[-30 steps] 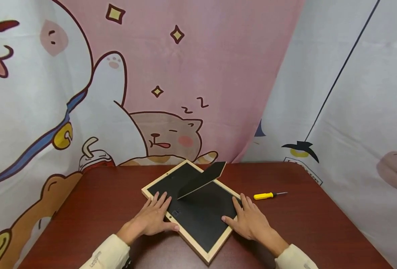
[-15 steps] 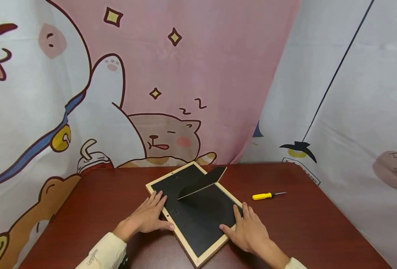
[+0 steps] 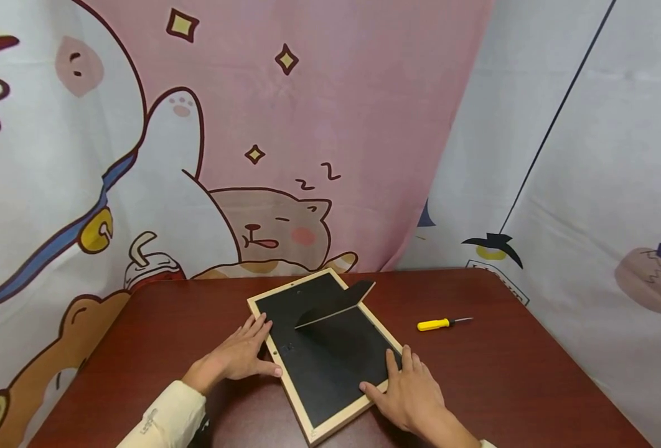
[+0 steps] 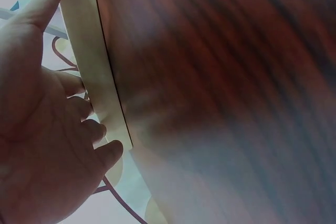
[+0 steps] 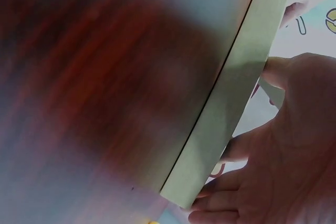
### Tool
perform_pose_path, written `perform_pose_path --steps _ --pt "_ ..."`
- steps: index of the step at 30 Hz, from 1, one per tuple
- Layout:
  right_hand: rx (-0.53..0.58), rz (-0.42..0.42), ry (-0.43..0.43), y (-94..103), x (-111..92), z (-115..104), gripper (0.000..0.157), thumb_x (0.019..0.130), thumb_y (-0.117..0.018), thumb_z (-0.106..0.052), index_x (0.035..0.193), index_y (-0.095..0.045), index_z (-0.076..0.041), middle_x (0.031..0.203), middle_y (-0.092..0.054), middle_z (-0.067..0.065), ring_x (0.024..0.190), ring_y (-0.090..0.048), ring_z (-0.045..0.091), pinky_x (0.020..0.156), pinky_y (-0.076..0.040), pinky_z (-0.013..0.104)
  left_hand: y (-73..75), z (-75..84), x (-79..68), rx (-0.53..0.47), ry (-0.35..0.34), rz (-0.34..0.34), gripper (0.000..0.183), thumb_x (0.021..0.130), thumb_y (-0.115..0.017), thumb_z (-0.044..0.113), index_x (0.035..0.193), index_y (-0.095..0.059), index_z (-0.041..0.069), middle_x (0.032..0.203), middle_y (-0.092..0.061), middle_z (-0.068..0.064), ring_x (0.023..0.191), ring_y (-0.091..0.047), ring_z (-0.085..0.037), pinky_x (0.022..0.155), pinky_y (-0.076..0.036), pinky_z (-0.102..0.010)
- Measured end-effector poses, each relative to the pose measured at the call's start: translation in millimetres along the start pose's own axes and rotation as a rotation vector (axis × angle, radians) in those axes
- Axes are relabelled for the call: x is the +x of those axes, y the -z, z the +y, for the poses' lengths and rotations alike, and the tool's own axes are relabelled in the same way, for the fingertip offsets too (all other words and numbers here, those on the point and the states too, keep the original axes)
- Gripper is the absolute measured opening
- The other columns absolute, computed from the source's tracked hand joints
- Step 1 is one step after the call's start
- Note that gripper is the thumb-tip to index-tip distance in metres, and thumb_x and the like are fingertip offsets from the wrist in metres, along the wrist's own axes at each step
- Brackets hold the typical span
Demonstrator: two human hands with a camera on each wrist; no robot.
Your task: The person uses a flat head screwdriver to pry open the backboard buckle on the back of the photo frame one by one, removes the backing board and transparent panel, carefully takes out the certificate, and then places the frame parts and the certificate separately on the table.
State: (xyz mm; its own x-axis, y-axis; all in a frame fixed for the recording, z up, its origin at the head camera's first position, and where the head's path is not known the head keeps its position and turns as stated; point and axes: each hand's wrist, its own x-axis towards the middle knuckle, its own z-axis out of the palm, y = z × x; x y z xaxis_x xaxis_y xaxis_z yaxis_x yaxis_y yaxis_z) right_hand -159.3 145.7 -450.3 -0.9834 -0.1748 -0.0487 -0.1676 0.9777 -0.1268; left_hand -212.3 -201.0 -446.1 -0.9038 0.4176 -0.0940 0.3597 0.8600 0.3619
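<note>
A picture frame (image 3: 325,379) with a pale wooden border and black backing lies back-up on the table, turned at an angle. Its black easel stand (image 3: 338,306) sticks up from the backing. On the frame's left edge, my left hand (image 3: 236,358) rests its outstretched fingers, thumb apart and near the border. My right hand (image 3: 411,391) touches the lower right corner with spread fingers, the thumb over the near edge. Both wrist views show the frame's wooden side (image 4: 89,51) against the fingers, with neither hand curled round it.
A yellow-handled screwdriver (image 3: 434,325) lies to the right of the frame on the dark red-brown table (image 3: 493,367). Behind the table hangs a pink and white cloth (image 3: 386,124) printed with cartoon animals.
Under both hands the frame has turned a little clockwise, its near corner swinging left and its far corner right. The hands have shifted slightly with it. The screwdriver stays on the table.
</note>
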Motion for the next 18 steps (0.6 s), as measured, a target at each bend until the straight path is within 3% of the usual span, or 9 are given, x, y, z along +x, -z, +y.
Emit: perform_pose_path --steps 11,15,18 --pt "0.044 -0.066 -0.002 11.0 4 2 0.097 0.082 -0.047 -0.077 0.142 -0.047 -0.001 0.146 -0.035 0.034 0.129 -0.043 0.050 0.104 -0.034 0.060 -2.9 7.0 -8.7 -0.028 0.032 0.028 0.103 0.082 -0.066 0.063 0.149 -0.030 -0.006 0.158 -0.016 -0.029 0.145 -0.014 -0.046 0.114 -0.023 -0.056" --pt "0.089 -0.062 0.020 17.0 11 10 0.095 0.082 -0.049 -0.076 0.143 -0.047 -0.003 0.149 -0.036 0.028 0.132 -0.042 0.047 0.103 -0.036 0.061 -10.5 19.2 -19.5 -0.036 0.033 0.063 0.101 0.083 -0.065 0.062 0.149 -0.030 -0.007 0.157 -0.018 -0.028 0.146 -0.014 -0.046 0.113 -0.025 -0.055" --pt "0.122 -0.059 0.083 20.8 20 17 0.094 0.082 -0.052 -0.074 0.146 -0.043 -0.006 0.154 -0.033 0.021 0.138 -0.037 0.043 0.105 -0.035 0.060 -17.0 34.7 -29.1 -0.034 0.024 0.096 0.103 0.082 -0.064 0.064 0.148 -0.030 -0.008 0.157 -0.019 -0.029 0.145 -0.015 -0.046 0.113 -0.025 -0.056"
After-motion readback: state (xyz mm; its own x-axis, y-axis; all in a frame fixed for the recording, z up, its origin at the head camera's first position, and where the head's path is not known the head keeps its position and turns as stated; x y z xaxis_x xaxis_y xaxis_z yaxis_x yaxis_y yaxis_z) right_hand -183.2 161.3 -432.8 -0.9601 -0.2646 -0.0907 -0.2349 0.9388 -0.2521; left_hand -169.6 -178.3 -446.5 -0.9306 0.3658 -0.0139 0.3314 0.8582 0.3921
